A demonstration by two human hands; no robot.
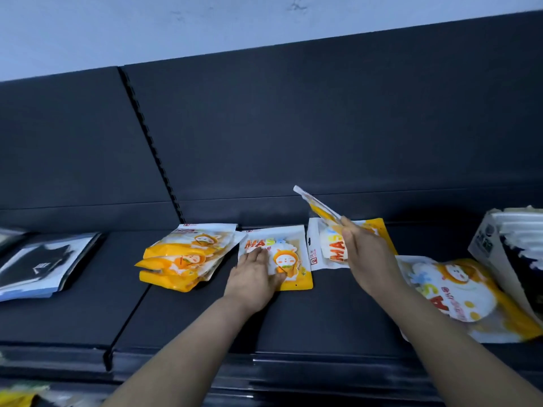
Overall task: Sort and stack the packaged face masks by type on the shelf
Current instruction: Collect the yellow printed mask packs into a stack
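Observation:
Orange-and-white cartoon mask packs lie along the dark shelf [73,312]. A loose stack of them [182,257] sits left of centre. My left hand [254,274] rests flat, fingers straight, on a single pack [289,259] in the middle. My right hand [361,254] grips a tilted pack [318,207], lifted edge-on above another flat pack [329,248]. Further right lies a larger orange pack [458,295].
A stack of black-and-white mask packs [41,262] lies at the far left. At the far right, white and dark packs [511,245] lean upright. The shelf's dark back panel [323,127] rises behind. More orange packaging [17,398] shows on a lower level at bottom left.

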